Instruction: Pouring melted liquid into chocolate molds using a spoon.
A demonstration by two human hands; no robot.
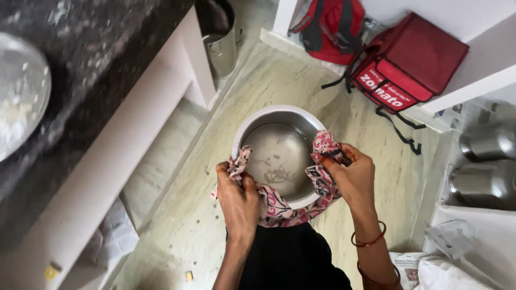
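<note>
Here the left hand (237, 200) is clenched tight on a bunched fold of pink patterned cloth (279, 210) at the near left rim of a steel pot (279, 156), fingers curled fully over the fabric. The right hand (352, 176) is likewise closed, pinching another bunch of the same cloth against the right rim; red bangles (371, 241) circle that wrist. The cloth runs between the two hands around the near side of the pot, so the fabric lies between the fingers and the metal. The pot is held up in the air over the pale stone floor (204, 215), in front of the person's dark clothing, and a little cloudy liquid with a few scraps shows at its bottom. To the left stands a dark speckled desk (97, 64) with a round steel lid or plate (19, 91) on it. Farther off, a steel bin (221, 45) sits on the floor, two red bags (408, 64) lean by the wall, and steel vessels (486, 166) rest on a shelf to the right
</note>
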